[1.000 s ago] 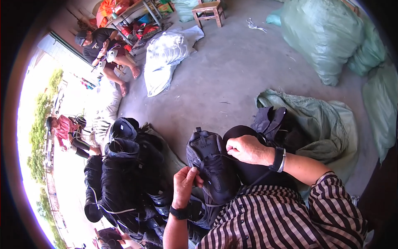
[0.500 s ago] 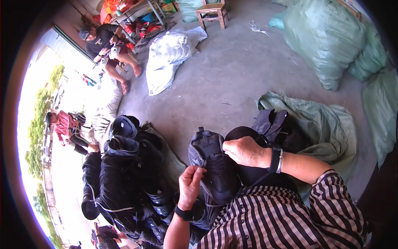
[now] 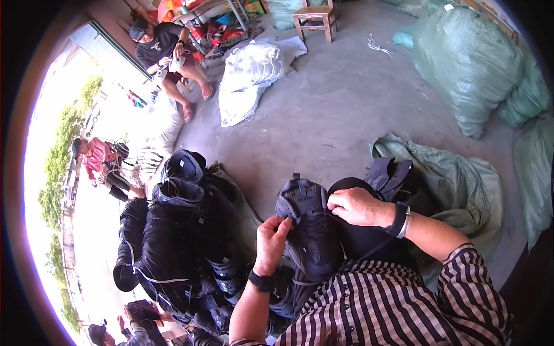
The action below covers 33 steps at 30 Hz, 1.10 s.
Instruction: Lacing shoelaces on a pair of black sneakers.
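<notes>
A dark sneaker (image 3: pixel 314 245) rests on my lap with its heel loop away from me and laces (image 3: pixel 314 220) crossing its tongue. At the left eyelet edge, my left hand (image 3: pixel 272 239) is closed, thumb and forefinger pinching a dark lace that barely shows against the shoe. My right hand (image 3: pixel 360 207) is closed in a pinch by the shoe's right collar edge, also on the dark lace; its lower fingers are curled out of sight. Beneath my right forearm lies a rounded black thing (image 3: pixel 360 236), partly covered.
A tall heap of dark shoes (image 3: pixel 179 248) stands at my left. To the right, a green sack (image 3: pixel 456 173) lies by more dark shoe pieces (image 3: pixel 389 176). Beyond are a white sack (image 3: pixel 251 75), a wooden chair (image 3: pixel 314 20), full green sacks (image 3: pixel 467 63) and a seated person (image 3: pixel 164 55).
My left hand has shifted from over the shoe's laces up to its left eyelet edge. The whole view has swung slightly, moving the scene rightward. My right hand stays beside the collar.
</notes>
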Each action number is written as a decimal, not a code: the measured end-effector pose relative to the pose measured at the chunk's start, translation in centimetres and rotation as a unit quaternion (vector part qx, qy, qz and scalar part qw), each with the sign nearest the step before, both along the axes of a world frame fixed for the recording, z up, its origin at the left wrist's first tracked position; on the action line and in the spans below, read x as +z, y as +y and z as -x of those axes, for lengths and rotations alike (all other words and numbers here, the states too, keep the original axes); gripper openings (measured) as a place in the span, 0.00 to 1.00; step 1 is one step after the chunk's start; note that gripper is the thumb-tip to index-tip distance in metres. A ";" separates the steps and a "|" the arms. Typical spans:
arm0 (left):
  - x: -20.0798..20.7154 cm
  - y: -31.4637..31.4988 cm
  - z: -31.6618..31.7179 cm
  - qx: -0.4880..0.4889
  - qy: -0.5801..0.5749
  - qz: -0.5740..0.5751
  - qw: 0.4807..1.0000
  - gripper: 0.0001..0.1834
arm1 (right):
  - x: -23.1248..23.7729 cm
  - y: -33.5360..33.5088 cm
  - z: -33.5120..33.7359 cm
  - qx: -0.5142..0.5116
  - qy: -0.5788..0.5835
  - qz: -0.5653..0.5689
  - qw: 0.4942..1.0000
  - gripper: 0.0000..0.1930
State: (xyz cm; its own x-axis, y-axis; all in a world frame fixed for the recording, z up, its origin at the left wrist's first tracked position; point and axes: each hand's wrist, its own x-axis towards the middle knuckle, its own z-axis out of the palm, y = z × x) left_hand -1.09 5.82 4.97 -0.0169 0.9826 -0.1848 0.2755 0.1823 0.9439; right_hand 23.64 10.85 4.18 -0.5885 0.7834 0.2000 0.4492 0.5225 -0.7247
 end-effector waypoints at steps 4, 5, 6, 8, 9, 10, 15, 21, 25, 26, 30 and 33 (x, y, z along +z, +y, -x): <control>2.0 0.4 -1.2 -0.046 0.364 -0.298 0.881 0.10 | 0.6 0.2 0.1 0.034 -0.038 -0.102 0.993 0.03; 2.6 0.6 -1.1 -0.074 0.395 -0.281 0.871 0.08 | 0.9 0.3 0.3 0.054 -0.063 -0.144 0.986 0.03; 3.1 0.6 -0.8 -0.099 0.425 -0.265 0.860 0.07 | 1.2 0.4 0.5 0.071 -0.091 -0.189 0.975 0.03; 3.8 0.6 0.5 -0.147 0.453 -0.205 0.855 0.06 | 2.1 0.6 1.2 0.103 -0.084 -0.257 0.957 0.02; 4.4 0.8 0.4 -0.160 0.430 -0.235 0.857 0.05 | 1.6 0.9 1.0 0.115 -0.077 -0.293 0.946 0.03; 4.7 0.9 0.6 -0.170 0.413 -0.255 0.858 0.07 | 1.8 0.8 1.0 0.127 -0.126 -0.307 0.935 0.04; 5.9 3.4 1.5 -0.349 0.396 -0.290 0.798 0.21 | 1.8 1.6 1.5 0.213 -0.182 -0.306 0.910 0.04; 4.2 5.4 1.2 -0.457 0.453 -0.222 0.733 0.17 | 2.4 2.8 1.4 0.284 -0.161 -0.170 0.930 0.05; 4.7 4.8 -0.1 -0.479 0.471 -0.293 0.680 0.09 | 1.6 2.6 1.3 0.250 -0.183 -0.042 0.950 0.10; 5.2 4.5 -0.3 -0.484 0.475 -0.304 0.669 0.06 | 1.1 2.2 1.3 0.218 -0.190 -0.036 0.957 0.12; 3.7 4.1 0.6 -0.436 0.398 -0.259 0.764 0.05 | 0.3 1.7 1.9 0.184 -0.218 -0.084 0.955 0.09; 5.2 4.1 -0.1 -0.385 0.419 -0.167 0.805 0.06 | -0.1 1.9 2.4 0.148 -0.200 -0.118 0.961 0.06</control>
State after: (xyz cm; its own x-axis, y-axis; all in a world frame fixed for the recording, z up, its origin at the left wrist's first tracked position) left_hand -1.00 9.90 10.21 0.6395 0.7540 -0.1499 0.7516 -0.5723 0.3280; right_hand 21.24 12.73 4.10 -0.8450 0.5309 0.0638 0.4740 0.7990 -0.3700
